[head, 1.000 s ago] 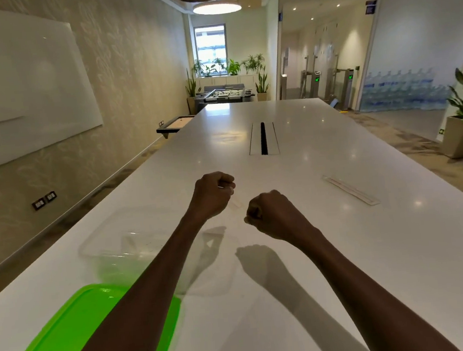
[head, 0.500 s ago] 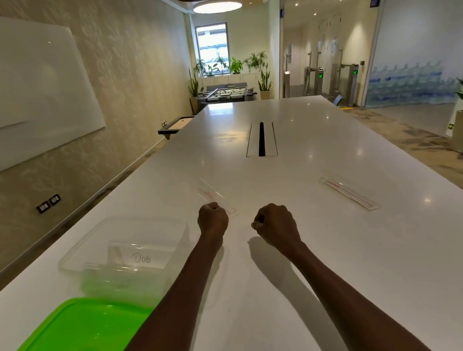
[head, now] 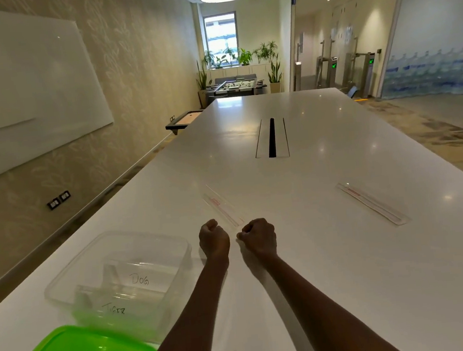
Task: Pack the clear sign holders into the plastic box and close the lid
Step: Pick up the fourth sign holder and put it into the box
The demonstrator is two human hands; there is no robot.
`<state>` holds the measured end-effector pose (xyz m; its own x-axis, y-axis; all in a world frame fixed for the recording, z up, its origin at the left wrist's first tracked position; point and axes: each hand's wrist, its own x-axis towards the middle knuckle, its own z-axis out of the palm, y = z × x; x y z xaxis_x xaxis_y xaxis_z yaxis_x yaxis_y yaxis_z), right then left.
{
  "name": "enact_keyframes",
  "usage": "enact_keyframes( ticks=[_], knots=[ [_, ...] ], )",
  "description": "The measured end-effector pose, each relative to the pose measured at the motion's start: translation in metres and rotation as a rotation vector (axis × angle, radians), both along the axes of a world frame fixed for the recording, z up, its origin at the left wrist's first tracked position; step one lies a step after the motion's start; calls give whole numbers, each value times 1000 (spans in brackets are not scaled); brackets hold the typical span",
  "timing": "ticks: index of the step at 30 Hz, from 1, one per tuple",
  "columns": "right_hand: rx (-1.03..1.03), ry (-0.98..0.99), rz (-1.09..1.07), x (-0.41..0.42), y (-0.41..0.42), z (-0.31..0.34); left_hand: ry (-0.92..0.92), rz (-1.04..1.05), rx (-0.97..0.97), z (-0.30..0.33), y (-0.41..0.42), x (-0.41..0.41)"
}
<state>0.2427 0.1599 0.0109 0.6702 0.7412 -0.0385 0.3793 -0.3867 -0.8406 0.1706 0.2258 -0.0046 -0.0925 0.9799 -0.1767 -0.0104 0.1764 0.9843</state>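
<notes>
Both fists curled, empty: left hand [head: 214, 240], right hand [head: 259, 237]. Packing underway; next, grasp near sign holder [head: 223, 210], move to plastic box [head: 65, 279].

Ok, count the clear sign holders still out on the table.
2: one sign holder lies just beyond the fists, the other sign holder farther right. Two more, marked DOG and TIGER, already sit in the plastic box.
</notes>
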Motion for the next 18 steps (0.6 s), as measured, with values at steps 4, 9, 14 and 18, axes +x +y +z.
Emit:
enact_keyframes(
  ticks=[4, 9, 14, 18],
  knots=[
    [-17, -12, -25, -2, 13, -5, -42, 25, -8, -10, 11, 4],
    [-47, -36, -19, 3, 27, -7, -73, 42, -1, -21, 16, 9],
    [-56, -58, -25, 5, 34, -11, -61, 28, 18, -25, 20, 11],
    [-51, -22, -36, 9, 36, -13, -79, 35, 21, -27, 23, 12]
  ],
)
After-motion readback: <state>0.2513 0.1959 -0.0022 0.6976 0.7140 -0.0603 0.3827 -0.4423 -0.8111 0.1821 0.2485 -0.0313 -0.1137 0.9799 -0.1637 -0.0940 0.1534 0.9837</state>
